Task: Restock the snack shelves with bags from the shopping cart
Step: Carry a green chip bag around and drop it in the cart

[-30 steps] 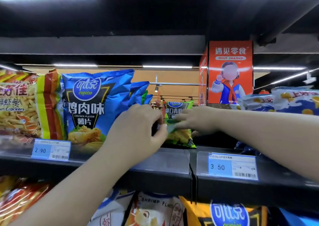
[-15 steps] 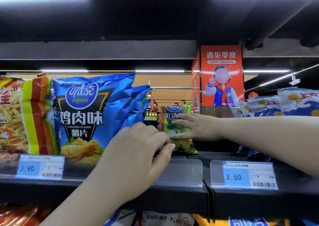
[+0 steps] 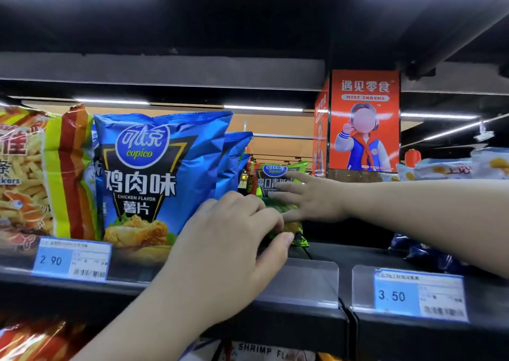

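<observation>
A small green Copico chip bag (image 3: 278, 173) stands upright on the upper shelf (image 3: 303, 308), set back from the edge. My right hand (image 3: 311, 198) reaches in from the right and presses its straight, spread fingers flat against the bag's front. My left hand (image 3: 228, 239) comes up from below left. Its relaxed fingers lie over the bag's lower left part, and the thumb touches the bottom corner. A big blue chicken-flavour Copico bag (image 3: 154, 173) stands just left of my left hand, with more blue bags behind it.
Yellow shrimp-cracker bags (image 3: 30, 173) fill the shelf's left end. Pale blue bags (image 3: 451, 169) lie at the right. Price tags 2.90 (image 3: 72, 260) and 3.50 (image 3: 413, 296) sit on the shelf edge. An orange sign (image 3: 364, 121) hangs behind. More snack bags show on the shelf below.
My right hand went from closed on the green bag to flat with fingers spread on its front. My left hand loosened and slid lower on the bag. The view tilted upward.
</observation>
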{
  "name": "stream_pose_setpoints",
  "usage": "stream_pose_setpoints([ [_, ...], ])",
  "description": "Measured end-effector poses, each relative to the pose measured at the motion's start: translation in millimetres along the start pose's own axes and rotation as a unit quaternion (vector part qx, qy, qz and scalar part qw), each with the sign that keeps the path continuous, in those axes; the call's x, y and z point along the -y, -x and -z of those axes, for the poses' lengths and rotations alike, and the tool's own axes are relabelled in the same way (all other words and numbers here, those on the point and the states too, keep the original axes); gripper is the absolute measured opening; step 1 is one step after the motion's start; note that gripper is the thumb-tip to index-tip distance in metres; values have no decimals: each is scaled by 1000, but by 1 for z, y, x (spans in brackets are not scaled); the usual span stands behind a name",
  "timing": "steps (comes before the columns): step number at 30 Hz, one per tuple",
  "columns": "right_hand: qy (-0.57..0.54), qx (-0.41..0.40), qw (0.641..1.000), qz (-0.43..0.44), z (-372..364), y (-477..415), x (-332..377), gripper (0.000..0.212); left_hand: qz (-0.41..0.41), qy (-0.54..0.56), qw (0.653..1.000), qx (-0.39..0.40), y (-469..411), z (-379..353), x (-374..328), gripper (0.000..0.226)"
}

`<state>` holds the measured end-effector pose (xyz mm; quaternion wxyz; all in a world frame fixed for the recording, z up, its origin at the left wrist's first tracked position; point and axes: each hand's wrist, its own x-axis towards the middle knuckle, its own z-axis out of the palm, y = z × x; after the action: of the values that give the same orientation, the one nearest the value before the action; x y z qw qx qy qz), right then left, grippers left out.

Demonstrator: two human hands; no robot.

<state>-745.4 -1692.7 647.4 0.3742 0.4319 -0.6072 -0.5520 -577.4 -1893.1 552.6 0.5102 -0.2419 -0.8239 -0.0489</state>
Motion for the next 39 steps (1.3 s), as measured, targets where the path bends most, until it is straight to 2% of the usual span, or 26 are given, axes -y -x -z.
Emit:
stream_pose_setpoints([
  [2, 22, -8, 1000, 20, 4, 4, -4, 64, 6, 1, 1000, 19, 0, 4, -1, 39],
  [6, 29, 0, 999, -13, 22, 17, -6, 55, 16, 1, 999, 34, -2, 7, -5, 41],
  [9, 6, -29, 997, -65, 46, 26, -4, 53, 21, -11, 999, 37, -2, 8, -7, 44],
  [13, -25, -78, 989, -123, 67, 36, -1, 63, 19, -33, 996, 79, -10, 12, -7, 48],
  [18, -84, -33, 970, -228, 104, 60, 11, 67, 40, -21, 994, 100, -31, 18, -19, 32],
  [23, -123, -1, 928, -351, 154, 91, 40, 59, 74, -36, 993, 88, -35, 34, -52, 32],
  [30, -201, 1, 857, -475, 232, 136, 118, 51, 31, -27, 998, 51, 6, 53, -115, 34],
  [39, -237, 191, 784, -541, 307, 237, 229, 48, -40, 74, 991, 103, 76, 34, -237, 35],
])
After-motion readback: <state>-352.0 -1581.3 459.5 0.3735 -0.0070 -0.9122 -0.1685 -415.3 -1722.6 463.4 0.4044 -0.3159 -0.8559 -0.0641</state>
